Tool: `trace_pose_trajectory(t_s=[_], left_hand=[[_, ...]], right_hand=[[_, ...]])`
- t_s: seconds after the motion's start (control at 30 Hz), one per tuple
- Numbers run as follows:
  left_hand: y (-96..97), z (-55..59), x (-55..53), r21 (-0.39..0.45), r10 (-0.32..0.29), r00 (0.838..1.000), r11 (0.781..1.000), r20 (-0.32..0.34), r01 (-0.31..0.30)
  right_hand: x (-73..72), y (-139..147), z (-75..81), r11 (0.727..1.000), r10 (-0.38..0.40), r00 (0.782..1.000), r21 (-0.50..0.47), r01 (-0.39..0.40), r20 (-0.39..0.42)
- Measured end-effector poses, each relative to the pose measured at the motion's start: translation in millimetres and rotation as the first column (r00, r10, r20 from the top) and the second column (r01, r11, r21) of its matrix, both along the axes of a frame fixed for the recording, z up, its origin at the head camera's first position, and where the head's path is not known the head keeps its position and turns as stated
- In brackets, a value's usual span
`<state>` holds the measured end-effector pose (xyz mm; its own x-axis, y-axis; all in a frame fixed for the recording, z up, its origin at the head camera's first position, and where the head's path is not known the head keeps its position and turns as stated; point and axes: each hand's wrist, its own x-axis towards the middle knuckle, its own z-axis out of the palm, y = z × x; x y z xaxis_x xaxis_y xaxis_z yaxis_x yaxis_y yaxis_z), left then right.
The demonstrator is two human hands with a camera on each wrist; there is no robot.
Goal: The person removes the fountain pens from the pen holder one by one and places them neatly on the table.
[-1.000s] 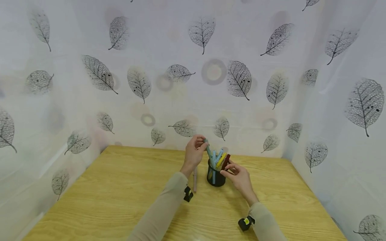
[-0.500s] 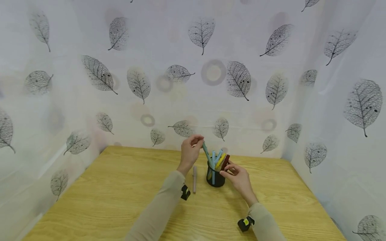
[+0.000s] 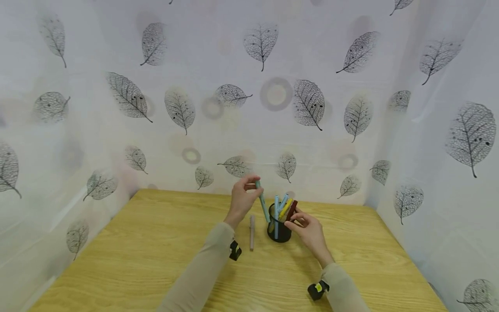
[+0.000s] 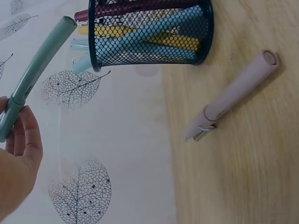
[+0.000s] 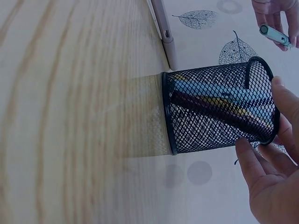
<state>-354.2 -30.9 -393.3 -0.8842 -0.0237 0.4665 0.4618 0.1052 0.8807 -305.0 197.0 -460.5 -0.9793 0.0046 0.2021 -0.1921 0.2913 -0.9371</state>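
My left hand [image 3: 242, 197] pinches a green pen [image 4: 42, 58] near its upper end. The pen slants down beside the left rim of a black mesh pen holder [image 5: 215, 107], and in the left wrist view its lower end is clear of the mesh. Inside the holder stand light blue pens [image 3: 276, 206], a yellow pen [image 3: 286, 208] and a dark red pen [image 3: 292, 209]. With thumb and fingers my right hand [image 3: 308, 232] grips the holder by its rim on the right side.
A pinkish pen [image 4: 238, 88] lies on the wooden table [image 3: 175, 242] just left of the holder. Behind the table hangs a pale leaf-print curtain [image 3: 218, 130], which also closes off both sides.
The left hand has drawn the green pen up and left, out of the holder. My right hand has stayed on the rim.
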Motion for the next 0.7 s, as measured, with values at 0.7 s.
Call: trace_pose_trajectory(t_s=[0.7], left_hand=[[-21.5, -30.9, -5.4, -0.051, -0.130, 0.980, 0.989, 0.148, 0.139]], right_hand=[[0.6, -1, 1.3, 1.000, -0.008, 1.000, 0.005, 0.008, 0.004]])
